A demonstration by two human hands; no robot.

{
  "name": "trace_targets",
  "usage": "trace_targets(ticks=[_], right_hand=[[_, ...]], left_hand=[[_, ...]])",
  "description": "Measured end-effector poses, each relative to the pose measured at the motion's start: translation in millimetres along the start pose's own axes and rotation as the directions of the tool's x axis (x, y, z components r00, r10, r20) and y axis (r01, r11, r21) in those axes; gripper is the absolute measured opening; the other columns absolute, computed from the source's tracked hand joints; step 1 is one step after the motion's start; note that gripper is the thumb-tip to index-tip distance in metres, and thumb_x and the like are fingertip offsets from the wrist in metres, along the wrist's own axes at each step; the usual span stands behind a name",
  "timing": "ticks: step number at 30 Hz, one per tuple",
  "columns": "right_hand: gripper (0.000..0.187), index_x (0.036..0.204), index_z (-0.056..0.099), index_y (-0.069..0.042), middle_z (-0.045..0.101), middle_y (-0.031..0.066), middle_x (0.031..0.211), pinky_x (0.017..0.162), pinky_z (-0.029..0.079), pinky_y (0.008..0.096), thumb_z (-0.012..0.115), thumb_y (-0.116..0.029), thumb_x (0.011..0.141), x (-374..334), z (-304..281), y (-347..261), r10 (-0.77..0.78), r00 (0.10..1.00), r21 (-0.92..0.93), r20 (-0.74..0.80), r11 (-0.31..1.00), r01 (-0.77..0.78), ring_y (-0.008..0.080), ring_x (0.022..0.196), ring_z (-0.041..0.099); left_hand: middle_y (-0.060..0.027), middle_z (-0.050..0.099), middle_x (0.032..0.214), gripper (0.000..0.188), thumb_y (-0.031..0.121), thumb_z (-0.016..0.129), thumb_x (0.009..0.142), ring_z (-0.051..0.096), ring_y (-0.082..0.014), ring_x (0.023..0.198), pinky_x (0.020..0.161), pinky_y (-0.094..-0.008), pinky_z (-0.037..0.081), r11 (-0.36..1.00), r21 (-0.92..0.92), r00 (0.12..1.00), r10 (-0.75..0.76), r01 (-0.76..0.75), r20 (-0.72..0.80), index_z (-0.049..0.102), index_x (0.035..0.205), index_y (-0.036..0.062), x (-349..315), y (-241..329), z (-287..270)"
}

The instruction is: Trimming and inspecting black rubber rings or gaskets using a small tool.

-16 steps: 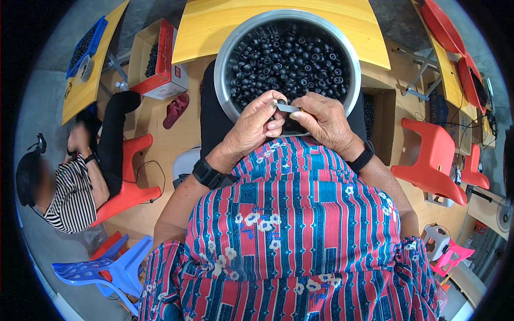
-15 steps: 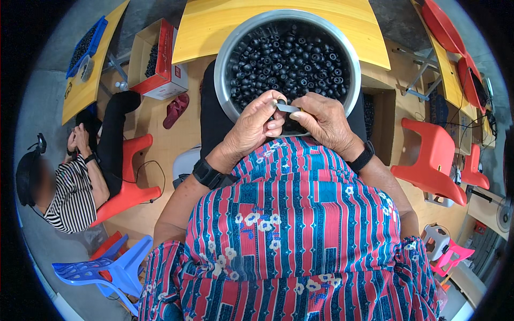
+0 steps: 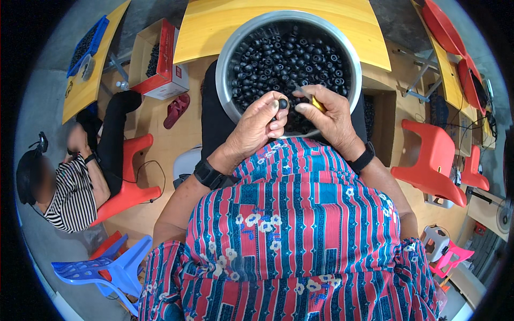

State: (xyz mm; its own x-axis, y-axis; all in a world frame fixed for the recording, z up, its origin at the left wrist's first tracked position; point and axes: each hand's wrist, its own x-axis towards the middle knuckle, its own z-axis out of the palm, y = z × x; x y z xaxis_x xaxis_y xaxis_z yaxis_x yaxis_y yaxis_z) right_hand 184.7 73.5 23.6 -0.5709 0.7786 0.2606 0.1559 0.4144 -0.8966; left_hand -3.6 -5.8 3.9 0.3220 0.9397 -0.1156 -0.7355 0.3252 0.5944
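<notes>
Between the thumb and fingers of my left hand [image 3: 257, 119] is a small black knob-like part [image 3: 282, 104], its rounded end facing up. My right hand [image 3: 329, 111] grips a small knife with a yellow handle [image 3: 318, 103]. The knife's grey blade [image 3: 303, 92] points up and to the left, apart from the black part. Both hands are over the near side of a wide metal basin [image 3: 220, 80], which rests at my lap. Many similar black parts [image 3: 289, 59] fill the basin.
Beyond the basin stands a yellow table [image 3: 198, 32]. To the left are a red box [image 3: 174, 75] with black parts, a dark red slipper [image 3: 176, 109] and a seated person [image 3: 77, 187]. A red stool [image 3: 428, 158] and an open cardboard box [image 3: 386, 115] are at the right.
The knife has moved off the black part, a little up and right, and its blade now tilts upward. My left hand keeps its hold on the part.
</notes>
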Motion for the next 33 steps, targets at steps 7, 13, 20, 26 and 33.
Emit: trace_targets(ticks=[7,13,20,26,33], right_hand=[[0.041,0.12,0.067,-0.015,0.069,0.0109,0.089,0.069,0.053,0.0342,0.075,-0.019,0.08,0.0,1.8,-14.6,-0.098,0.986,-0.179,0.133,0.976,0.122,0.0269,0.079,0.067],[0.046,0.125,0.065,-0.012,0.059,0.0072,0.072,0.055,0.047,0.0307,0.075,-0.009,0.079,-1.5,-0.1,-12.9,-0.216,0.961,-0.316,0.171,0.912,0.262,0.0193,0.061,0.058],[0.048,0.125,0.065,-0.024,0.056,0.005,0.069,0.057,0.05,0.0357,0.074,-0.023,0.078,-3.2,1.1,-12.7,-0.2,0.967,-0.361,0.157,0.9,0.245,0.0242,0.064,0.061],[0.03,0.109,0.069,-0.016,0.057,0.0064,0.071,0.058,0.049,0.0363,0.072,-0.027,0.082,-3.0,-4.4,-19.1,-0.263,0.943,-0.299,0.206,0.9,0.316,0.0259,0.065,0.061],[0.023,0.095,0.066,-0.009,0.06,0.0085,0.076,0.06,0.05,0.0382,0.068,-0.03,0.086,-3.6,-1.6,-11.1,-0.183,0.97,-0.348,0.157,0.909,0.228,0.0286,0.069,0.063]], left_hand=[[-0.0008,0.049,0.095,0.022,0.02,0.039,0.106,0.039,-0.0036,0.07,0.059,-0.0187,0.036,0.999,-0.034,0.999,0.017,-0.018,-0.035,0.048,0.12,0.0065,0.7,-3.7,-2.9],[0.0005,0.049,0.095,0.022,0.02,0.04,0.105,0.039,-0.0031,0.068,0.058,-0.0189,0.036,0.998,-0.062,0.998,0.017,-0.02,-0.062,0.049,0.119,0.0064,1.2,-4.9,-3.3],[0.0012,0.048,0.092,0.022,0.022,0.042,0.104,0.039,-0.0035,0.068,0.058,-0.0183,0.036,0.998,-0.055,0.992,0.011,-0.018,-0.125,0.051,0.117,0.0067,1.0,-2.8,1.0],[0.0014,0.044,0.09,0.02,0.023,0.038,0.106,0.037,-0.004,0.071,0.059,-0.0176,0.036,0.998,-0.04,0.996,0.041,-0.044,-0.083,0.05,0.112,0.0088,1.6,-2.7,-1.0],[0.0005,0.043,0.087,0.02,0.023,0.038,0.106,0.037,-0.0047,0.068,0.058,-0.018,0.036,0.999,-0.043,0.995,0.028,-0.032,-0.1,0.05,0.111,0.0082,-0.9,1.5,6.2]])
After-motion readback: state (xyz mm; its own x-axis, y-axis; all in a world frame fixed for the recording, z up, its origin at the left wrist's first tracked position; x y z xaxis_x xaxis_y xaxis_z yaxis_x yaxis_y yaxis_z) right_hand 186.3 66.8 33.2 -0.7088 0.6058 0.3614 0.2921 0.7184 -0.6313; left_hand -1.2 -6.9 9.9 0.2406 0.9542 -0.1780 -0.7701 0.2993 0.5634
